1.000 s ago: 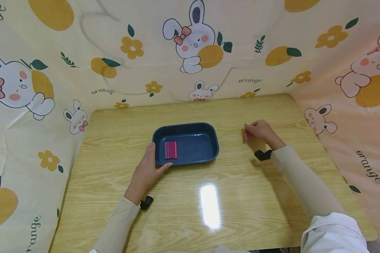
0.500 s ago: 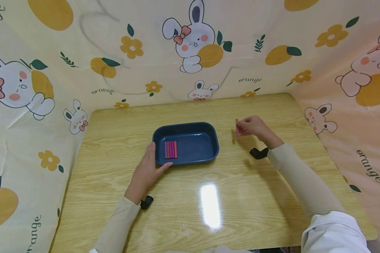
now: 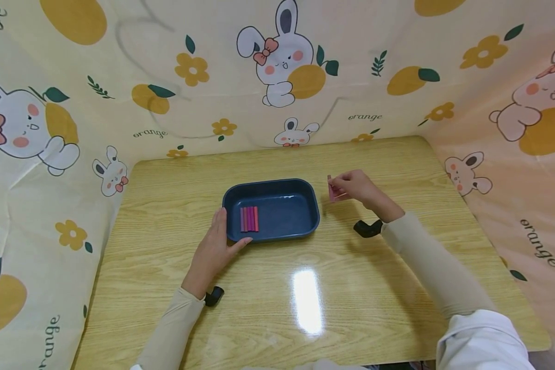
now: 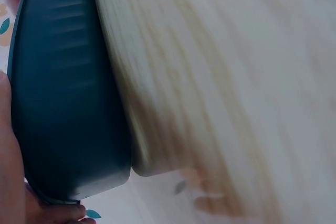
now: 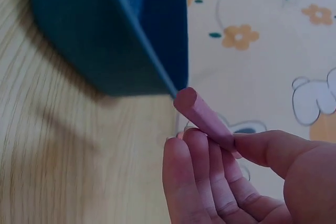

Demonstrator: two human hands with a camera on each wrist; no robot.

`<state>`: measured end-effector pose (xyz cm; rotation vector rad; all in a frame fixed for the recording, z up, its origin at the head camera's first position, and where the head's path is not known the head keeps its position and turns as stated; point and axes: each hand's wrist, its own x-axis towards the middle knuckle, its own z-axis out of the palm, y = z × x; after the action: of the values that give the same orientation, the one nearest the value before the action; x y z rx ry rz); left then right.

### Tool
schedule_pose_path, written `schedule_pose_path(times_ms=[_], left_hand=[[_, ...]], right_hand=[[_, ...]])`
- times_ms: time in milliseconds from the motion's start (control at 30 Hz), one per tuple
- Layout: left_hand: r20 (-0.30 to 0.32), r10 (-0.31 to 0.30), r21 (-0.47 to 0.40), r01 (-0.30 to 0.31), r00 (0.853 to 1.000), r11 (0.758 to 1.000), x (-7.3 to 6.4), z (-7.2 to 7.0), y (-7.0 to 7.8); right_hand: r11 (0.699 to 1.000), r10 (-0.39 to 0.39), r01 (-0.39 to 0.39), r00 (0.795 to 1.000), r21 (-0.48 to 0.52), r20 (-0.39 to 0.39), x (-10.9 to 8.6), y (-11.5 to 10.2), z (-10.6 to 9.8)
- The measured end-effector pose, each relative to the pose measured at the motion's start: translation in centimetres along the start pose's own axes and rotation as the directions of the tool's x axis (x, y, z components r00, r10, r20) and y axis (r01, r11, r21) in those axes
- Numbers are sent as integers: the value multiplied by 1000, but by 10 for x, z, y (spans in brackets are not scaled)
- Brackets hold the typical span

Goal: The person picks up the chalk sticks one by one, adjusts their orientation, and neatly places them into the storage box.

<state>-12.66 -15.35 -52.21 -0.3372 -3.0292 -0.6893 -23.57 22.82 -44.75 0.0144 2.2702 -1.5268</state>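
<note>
A dark blue rectangular tray point(image 3: 287, 218) stands on the table, with several purple, pink and red sticks point(image 3: 249, 220) side by side at its left end. My left hand point(image 3: 213, 249) holds the tray's near left corner, fingers along the left end and thumb at the front rim. Just right of the tray, above the tabletop, my right hand point(image 3: 362, 189) pinches a pink stick point(image 5: 202, 114) between thumb and fingers. In the right wrist view that stick looks thick and matte, with a flat end toward the tray. The left wrist view shows mainly the tray's outer wall point(image 4: 68, 87).
The wood-patterned table point(image 3: 259, 308) carries a bright light reflection in front of the tray. A printed cloth point(image 3: 203, 103) with rabbits and oranges rises behind the table and at both sides. Small black devices sit at the left wrist point(image 3: 214, 296) and right wrist point(image 3: 367, 228).
My right hand has moved left toward the tray with the pink stick, which it has lifted off the table. The left hand, the tray and the sticks in it have stayed put.
</note>
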Motion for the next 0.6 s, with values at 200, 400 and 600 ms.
schedule_pose_path(times_ms=[200,400,600], left_hand=[[-6,3,7,-3,1000,1000,0,1,-2],[-11,10,11,-9,1000,1000,1,3,-3],[-14,13,12,-13,1000,1000,1,4,-4]], right_hand=[[999,-20,18,999,46,34,2,-6,16],[997,-53,48,995,61,81,1,-11,34],[996,-56,48,992,73,117,4,-13,51]])
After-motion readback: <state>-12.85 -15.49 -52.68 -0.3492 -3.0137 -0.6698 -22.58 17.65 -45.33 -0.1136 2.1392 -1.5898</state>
